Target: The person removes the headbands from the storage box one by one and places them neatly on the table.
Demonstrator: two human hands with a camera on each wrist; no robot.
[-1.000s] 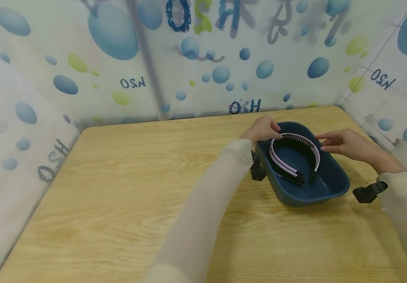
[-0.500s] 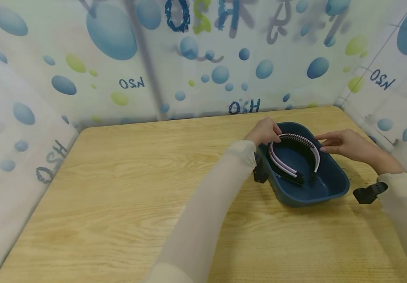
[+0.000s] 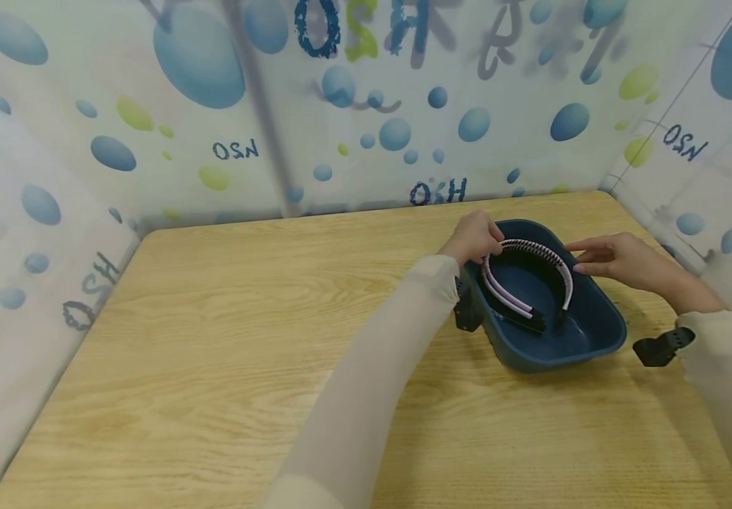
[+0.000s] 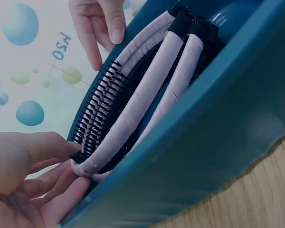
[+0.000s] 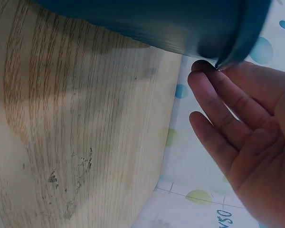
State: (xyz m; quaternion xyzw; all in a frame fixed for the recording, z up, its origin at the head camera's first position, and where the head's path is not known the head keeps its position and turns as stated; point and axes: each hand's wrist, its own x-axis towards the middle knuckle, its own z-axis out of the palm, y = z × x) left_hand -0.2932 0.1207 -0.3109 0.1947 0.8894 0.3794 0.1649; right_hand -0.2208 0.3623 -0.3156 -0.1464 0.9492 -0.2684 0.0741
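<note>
A pale lilac headband point(image 3: 534, 247) with two fabric-wrapped strands, black teeth and black ends stands inside a dark blue plastic basin point(image 3: 595, 332). My left hand point(image 3: 475, 235) reaches over the basin's left rim and holds the headband's curve. The left wrist view shows the thumb of that left hand point(image 4: 19, 175) on the toothed side and its fingers under the band. At the right rim is my right hand point(image 3: 626, 260). In the right wrist view, the fingertips of the right hand point(image 5: 256, 133) touch the basin's outer wall point(image 5: 147, 23), and its thumb goes behind the rim.
The basin stands on the right part of a wooden table point(image 3: 245, 339). A white cloth wall point(image 3: 366, 162) with blue and green dots closes off the back and both sides. Black camera mounts point(image 3: 661, 348) sit on both wrists.
My left hand and forearm have shifted very slightly, with the fingers still at the headband. The right hand and the basin stay in place.
</note>
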